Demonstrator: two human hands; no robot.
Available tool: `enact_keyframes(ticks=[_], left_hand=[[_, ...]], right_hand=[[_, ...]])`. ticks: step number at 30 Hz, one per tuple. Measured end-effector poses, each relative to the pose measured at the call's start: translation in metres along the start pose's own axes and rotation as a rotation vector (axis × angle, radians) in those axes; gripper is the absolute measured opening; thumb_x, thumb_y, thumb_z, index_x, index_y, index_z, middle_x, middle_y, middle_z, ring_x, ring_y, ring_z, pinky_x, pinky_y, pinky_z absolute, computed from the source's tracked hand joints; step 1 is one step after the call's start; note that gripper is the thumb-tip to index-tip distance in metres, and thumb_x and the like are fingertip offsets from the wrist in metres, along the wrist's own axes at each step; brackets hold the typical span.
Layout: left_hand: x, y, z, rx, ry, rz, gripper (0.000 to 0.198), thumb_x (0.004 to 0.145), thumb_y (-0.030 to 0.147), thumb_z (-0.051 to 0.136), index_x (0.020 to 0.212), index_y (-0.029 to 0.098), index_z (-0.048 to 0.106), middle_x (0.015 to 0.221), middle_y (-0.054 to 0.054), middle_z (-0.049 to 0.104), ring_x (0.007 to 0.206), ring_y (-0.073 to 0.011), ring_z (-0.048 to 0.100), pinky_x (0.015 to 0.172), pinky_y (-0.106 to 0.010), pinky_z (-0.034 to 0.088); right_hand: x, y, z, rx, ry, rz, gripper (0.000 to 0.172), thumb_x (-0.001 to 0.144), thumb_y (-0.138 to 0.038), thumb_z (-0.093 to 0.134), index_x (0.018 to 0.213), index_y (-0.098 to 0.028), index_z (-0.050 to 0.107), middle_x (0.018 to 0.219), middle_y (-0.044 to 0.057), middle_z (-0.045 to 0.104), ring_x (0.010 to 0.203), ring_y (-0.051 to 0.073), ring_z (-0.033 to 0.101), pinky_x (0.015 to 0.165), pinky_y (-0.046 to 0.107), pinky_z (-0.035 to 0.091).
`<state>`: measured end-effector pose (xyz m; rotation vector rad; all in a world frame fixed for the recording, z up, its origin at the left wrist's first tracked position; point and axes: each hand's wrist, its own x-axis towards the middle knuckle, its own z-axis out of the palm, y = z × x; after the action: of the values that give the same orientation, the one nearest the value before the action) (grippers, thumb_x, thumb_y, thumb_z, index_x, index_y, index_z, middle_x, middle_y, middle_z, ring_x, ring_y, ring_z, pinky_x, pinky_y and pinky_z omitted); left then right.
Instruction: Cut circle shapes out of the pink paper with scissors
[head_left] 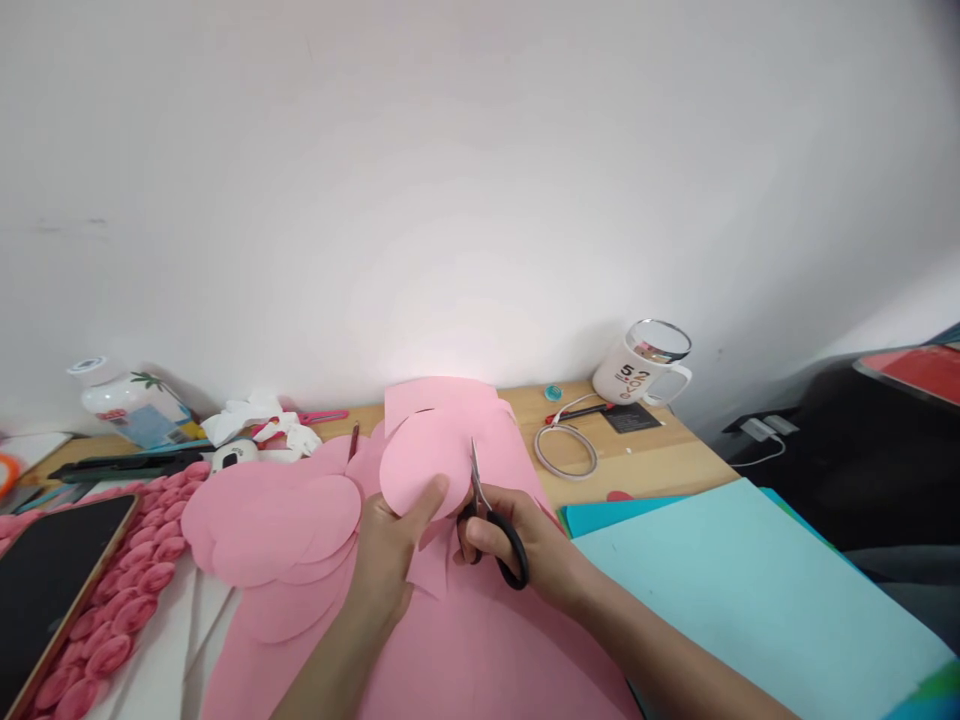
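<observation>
My left hand [386, 550] pinches a rounded piece of pink paper [420, 460], thumb on its front, and holds it upright over the desk. My right hand [517, 545] grips black-handled scissors [491, 520] whose blades point up along the right edge of that piece. Under both hands lies a large pink sheet [465, 650]. A stack of cut pink ovals [277, 525] rests to the left of my left hand.
Light blue sheets [750, 590] lie at the right. A white mug [641, 370], a coiled cable [566, 450] and a small black card sit at the back right. A dark tablet [52, 580], rolled pink paper roses [135, 590], a plastic bottle [127, 400] and white scraps are at the left.
</observation>
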<state>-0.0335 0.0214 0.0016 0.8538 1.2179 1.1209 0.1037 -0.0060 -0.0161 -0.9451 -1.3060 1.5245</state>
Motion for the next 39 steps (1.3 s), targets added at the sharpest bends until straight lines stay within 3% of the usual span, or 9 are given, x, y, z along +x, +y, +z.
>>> enact_keyframes(ticks=[2,6,10,22,27,39], left_hand=[[-0.004,0.0065,0.0036,0.047,0.015,-0.039,0.022,0.051,0.03,0.074,0.052,0.011,0.062,0.041,0.0,0.055,0.044,-0.0155,0.053,0.039,-0.025,0.041],[-0.0077,0.0101,0.0053,0.125,0.049,0.037,0.017,0.054,0.026,0.072,0.057,0.012,0.064,0.045,0.001,0.057,0.05,-0.0147,0.054,0.042,-0.023,0.042],[-0.006,0.0083,0.0028,0.205,0.059,0.026,0.016,0.055,0.027,0.07,0.06,0.012,0.064,0.044,0.003,0.054,0.05,-0.014,0.053,0.041,-0.021,0.04],[-0.0044,0.0069,0.0008,0.335,0.073,0.049,0.02,0.054,0.032,0.068,0.054,0.013,0.062,0.047,0.0,0.057,0.048,-0.0142,0.053,0.039,-0.021,0.039],[-0.0035,0.0054,0.0002,0.32,0.054,0.057,0.023,0.055,0.034,0.068,0.061,0.012,0.065,0.053,-0.002,0.062,0.05,-0.0147,0.054,0.039,-0.021,0.039],[-0.0053,0.0095,-0.0012,0.303,0.038,0.059,0.019,0.056,0.031,0.067,0.057,0.013,0.063,0.05,0.0,0.06,0.05,-0.0149,0.054,0.042,-0.023,0.041]], right_hand=[[0.0012,-0.0022,0.0,-0.033,0.027,-0.005,0.037,0.07,-0.051,0.064,0.069,-0.015,0.054,0.06,-0.002,0.048,0.058,0.012,0.044,0.056,0.024,0.034],[0.003,-0.0015,-0.0017,-0.048,0.052,-0.002,0.039,0.065,-0.05,0.069,0.066,-0.015,0.052,0.057,-0.005,0.04,0.053,0.009,0.035,0.049,0.022,0.028],[0.0034,-0.0002,-0.004,-0.014,0.039,-0.009,0.041,0.062,-0.049,0.072,0.065,-0.015,0.049,0.055,-0.007,0.035,0.049,0.006,0.026,0.045,0.02,0.022],[0.0046,-0.0029,-0.0038,-0.013,-0.001,-0.027,0.042,0.061,-0.05,0.071,0.067,-0.015,0.048,0.055,-0.007,0.034,0.05,0.006,0.026,0.045,0.021,0.02],[0.0046,-0.0012,-0.0049,-0.022,0.012,-0.028,0.039,0.065,-0.048,0.07,0.066,-0.015,0.049,0.054,-0.008,0.033,0.049,0.006,0.025,0.045,0.021,0.019],[0.0049,0.0026,-0.0061,-0.065,0.029,-0.004,0.04,0.065,-0.05,0.068,0.066,-0.016,0.048,0.056,-0.005,0.036,0.053,0.009,0.03,0.048,0.022,0.024]])
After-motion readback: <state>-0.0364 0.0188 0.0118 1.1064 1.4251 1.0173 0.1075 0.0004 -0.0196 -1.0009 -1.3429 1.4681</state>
